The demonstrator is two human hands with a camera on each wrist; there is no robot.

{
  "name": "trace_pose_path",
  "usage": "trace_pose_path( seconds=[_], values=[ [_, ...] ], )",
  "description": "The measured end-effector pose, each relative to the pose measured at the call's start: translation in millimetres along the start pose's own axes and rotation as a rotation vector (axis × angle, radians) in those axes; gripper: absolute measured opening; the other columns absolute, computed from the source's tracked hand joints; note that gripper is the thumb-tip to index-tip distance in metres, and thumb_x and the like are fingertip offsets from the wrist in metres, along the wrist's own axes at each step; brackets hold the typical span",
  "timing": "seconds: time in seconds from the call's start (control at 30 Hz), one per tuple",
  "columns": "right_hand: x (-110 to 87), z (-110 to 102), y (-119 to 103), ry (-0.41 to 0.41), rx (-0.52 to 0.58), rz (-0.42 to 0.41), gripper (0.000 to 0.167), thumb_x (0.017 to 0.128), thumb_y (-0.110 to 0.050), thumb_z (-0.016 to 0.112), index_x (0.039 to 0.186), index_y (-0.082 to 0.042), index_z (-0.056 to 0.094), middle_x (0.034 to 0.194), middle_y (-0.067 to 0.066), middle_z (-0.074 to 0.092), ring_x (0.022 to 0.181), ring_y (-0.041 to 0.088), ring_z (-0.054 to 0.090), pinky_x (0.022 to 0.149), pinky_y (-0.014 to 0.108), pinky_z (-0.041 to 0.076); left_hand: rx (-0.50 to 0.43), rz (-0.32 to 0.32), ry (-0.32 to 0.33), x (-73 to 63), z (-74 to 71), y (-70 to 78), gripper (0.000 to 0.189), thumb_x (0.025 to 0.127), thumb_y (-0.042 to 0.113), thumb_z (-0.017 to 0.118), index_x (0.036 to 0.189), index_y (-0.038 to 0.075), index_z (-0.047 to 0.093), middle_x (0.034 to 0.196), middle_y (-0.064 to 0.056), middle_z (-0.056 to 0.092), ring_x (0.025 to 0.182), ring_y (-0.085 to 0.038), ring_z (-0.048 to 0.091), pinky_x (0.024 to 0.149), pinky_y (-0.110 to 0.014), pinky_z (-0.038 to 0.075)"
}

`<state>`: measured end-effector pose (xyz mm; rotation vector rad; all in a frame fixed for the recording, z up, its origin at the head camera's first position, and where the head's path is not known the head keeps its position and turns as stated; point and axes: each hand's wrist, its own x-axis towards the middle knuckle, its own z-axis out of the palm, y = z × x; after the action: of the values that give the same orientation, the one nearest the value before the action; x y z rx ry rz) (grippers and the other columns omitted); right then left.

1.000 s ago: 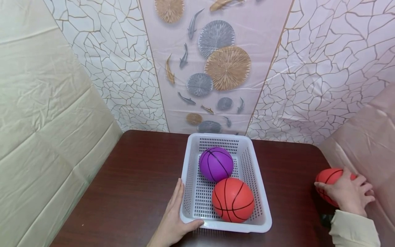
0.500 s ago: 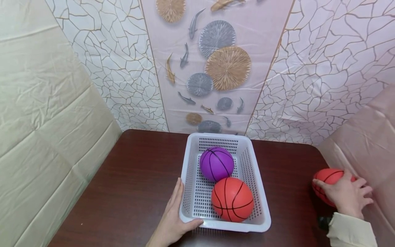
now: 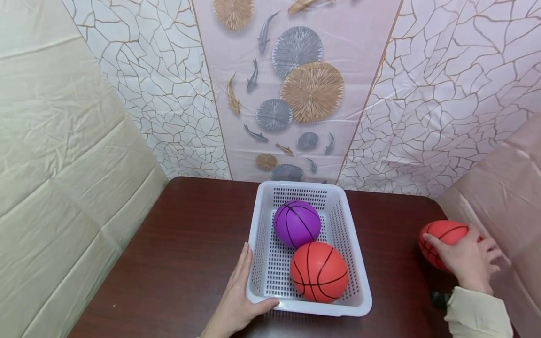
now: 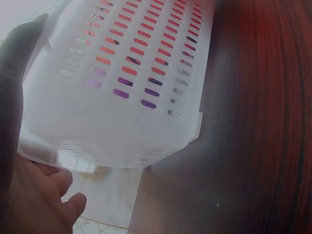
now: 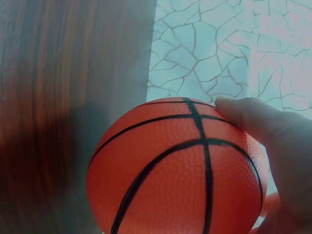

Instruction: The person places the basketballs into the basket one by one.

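Note:
A white plastic basket [image 3: 363, 272] stands on the table with a purple mini basketball [image 3: 297, 224] and a red mini basketball [image 3: 319, 272] inside. My left hand [image 3: 236, 293] holds its near left corner, thumb over the front rim and fingers along the left side. In the left wrist view, the slotted wall of the basket [image 4: 112, 117] lies beside that hand [image 4: 39, 195]. At the table's right edge, my right hand [image 3: 469, 260] grips another red mini basketball [image 3: 441, 234]. From the right wrist, the thumb shows on top of this ball [image 5: 170, 170]; most other fingers are hidden.
The dark wooden table [image 3: 181, 244] extends on both sides of the basket. Behind it hangs a patterned cloth wall [image 3: 270, 94]. Beige quilted cloth [image 3: 76, 178] borders the left, and a pinkish cloth [image 3: 507, 188] borders the right, close to my right hand.
My right hand has moved a little left and up in the head view, carrying the red mini basketball along. My left hand and the basket have stayed in place.

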<state>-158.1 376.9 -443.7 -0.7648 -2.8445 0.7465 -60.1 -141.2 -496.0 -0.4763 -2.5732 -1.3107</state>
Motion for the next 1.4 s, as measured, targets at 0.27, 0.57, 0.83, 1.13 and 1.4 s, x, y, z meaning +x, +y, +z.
trace_pose_path(
  seconds=[0.27,0.57,0.83,1.13,1.4],
  values=[
    [-2.3,-3,-13,0.028,0.044,-0.023,0.118,0.078,-0.066,0.065,0.147,0.01,0.007,0.134,0.052,0.01,0.124,0.068,0.006,0.086,0.083,0.015,0.012,0.012,0.016,1.7,0.0,0.0,0.119,0.07,0.06,0.079,0.157,0.011,0.014,0.163,0.001,0.006,0.145,-0.031,0.018,0.105,-0.058,0.027],
    [-8.1,2,-32,0.113,0.132,-0.099,0.109,0.081,-0.057,0.068,0.153,-0.001,0.009,0.138,0.046,0.015,0.131,0.058,0.007,0.088,0.081,0.017,0.013,0.014,0.015,1.8,-0.2,0.1,0.119,0.07,0.06,0.079,0.157,0.01,0.014,0.163,0.0,0.006,0.144,-0.033,0.019,0.105,-0.058,0.026],
    [-9.5,2,-53,0.171,0.17,-0.174,0.107,0.08,-0.055,0.071,0.153,-0.004,0.013,0.141,0.041,0.02,0.13,0.056,0.013,0.087,0.074,0.022,0.008,0.02,0.017,1.7,-0.1,1.6,0.12,0.069,0.059,0.08,0.156,0.009,0.014,0.163,-0.001,0.006,0.145,-0.032,0.018,0.106,-0.057,0.027],
    [-19.0,3,-76,0.208,0.261,-0.221,0.102,0.08,-0.049,0.074,0.155,-0.01,0.017,0.146,0.031,0.022,0.132,0.047,0.017,0.086,0.07,0.031,-0.004,0.004,0.018,0.1,-0.4,0.5,0.12,0.069,0.06,0.08,0.157,0.011,0.014,0.163,0.001,0.006,0.145,-0.031,0.018,0.106,-0.057,0.026],
    [-31.1,1,-96,0.222,0.366,-0.25,0.098,0.079,-0.047,0.076,0.154,-0.015,0.023,0.147,0.024,0.026,0.132,0.038,0.02,0.087,0.067,0.036,0.006,0.01,0.007,0.1,0.2,0.5,0.119,0.07,0.06,0.079,0.157,0.01,0.013,0.163,0.001,0.006,0.145,-0.032,0.019,0.105,-0.058,0.027]
  ],
)
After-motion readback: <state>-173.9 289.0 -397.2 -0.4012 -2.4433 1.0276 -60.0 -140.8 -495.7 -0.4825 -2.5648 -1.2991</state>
